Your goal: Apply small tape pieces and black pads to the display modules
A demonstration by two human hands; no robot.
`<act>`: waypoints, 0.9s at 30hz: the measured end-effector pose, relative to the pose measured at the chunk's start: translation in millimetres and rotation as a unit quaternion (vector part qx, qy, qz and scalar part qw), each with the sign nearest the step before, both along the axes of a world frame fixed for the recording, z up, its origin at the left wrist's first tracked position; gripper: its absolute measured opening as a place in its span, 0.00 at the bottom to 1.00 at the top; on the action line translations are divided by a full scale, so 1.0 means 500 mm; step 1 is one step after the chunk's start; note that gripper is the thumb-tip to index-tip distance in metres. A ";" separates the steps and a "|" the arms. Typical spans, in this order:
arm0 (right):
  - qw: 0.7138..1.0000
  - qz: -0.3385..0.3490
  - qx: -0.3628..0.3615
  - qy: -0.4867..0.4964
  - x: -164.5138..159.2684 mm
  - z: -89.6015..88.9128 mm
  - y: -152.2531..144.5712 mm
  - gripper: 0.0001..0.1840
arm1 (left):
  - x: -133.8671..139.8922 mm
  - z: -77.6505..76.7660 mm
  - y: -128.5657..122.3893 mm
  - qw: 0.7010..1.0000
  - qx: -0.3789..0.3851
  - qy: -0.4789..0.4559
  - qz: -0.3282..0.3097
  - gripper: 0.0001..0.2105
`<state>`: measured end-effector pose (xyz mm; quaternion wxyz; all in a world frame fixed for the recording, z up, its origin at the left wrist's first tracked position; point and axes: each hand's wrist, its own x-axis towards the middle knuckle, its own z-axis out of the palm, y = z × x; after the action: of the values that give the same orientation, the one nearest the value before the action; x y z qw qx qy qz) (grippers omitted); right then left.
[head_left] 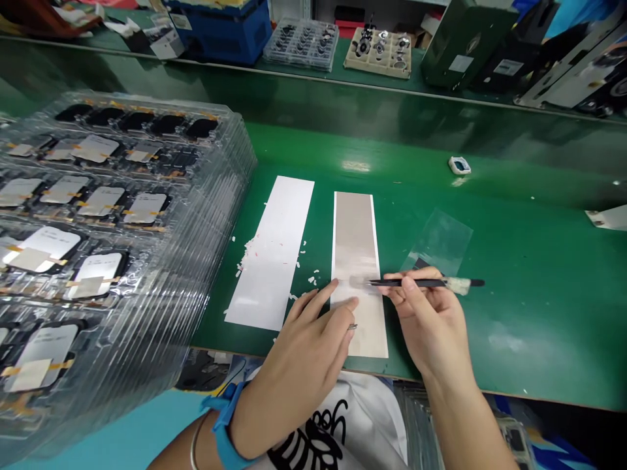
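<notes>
Evidently, lower centre of frame: right hand (434, 316) pinched tweezers (426, 282) over beige strip (353, 228); left hand (308, 349), fingers loosely spread, touched strip; light, steady pressure seemed best.

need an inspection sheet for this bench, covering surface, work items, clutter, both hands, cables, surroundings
Surface: green bench top, shiny, with light reflections.
Work items: beige strip with white edges, lying flat; white strip left of it.
Clutter: small white scraps around the white strip; clear sheet on the right.
Left hand: fingertips on the beige strip.
Right hand: holds black tweezers, tips at the beige strip.
Cables: thin dark line below the near edge; cannot tell if one.
Surroundings: stacked clear trays left; blue bin behind.
</notes>
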<state>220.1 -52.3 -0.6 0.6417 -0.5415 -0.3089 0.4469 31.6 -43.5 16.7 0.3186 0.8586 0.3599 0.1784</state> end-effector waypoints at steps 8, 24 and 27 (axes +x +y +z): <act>0.984 -0.075 0.140 -0.083 -0.083 0.012 -0.040 0.08 | 0.018 -0.019 0.009 0.850 -0.353 -0.356 0.159 0.07; 0.975 -0.106 0.162 -0.110 -0.122 0.004 -0.035 0.09 | 0.026 -0.016 0.005 0.827 -0.362 -0.410 0.130 0.07; 0.974 -0.107 0.169 -0.104 -0.123 0.002 -0.035 0.10 | 0.026 -0.014 0.006 0.826 -0.362 -0.410 0.133 0.07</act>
<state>158.8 -69.6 0.5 0.7324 -0.4988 -0.3854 0.2576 44.7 -40.7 9.9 0.6980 0.4730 0.3456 0.4117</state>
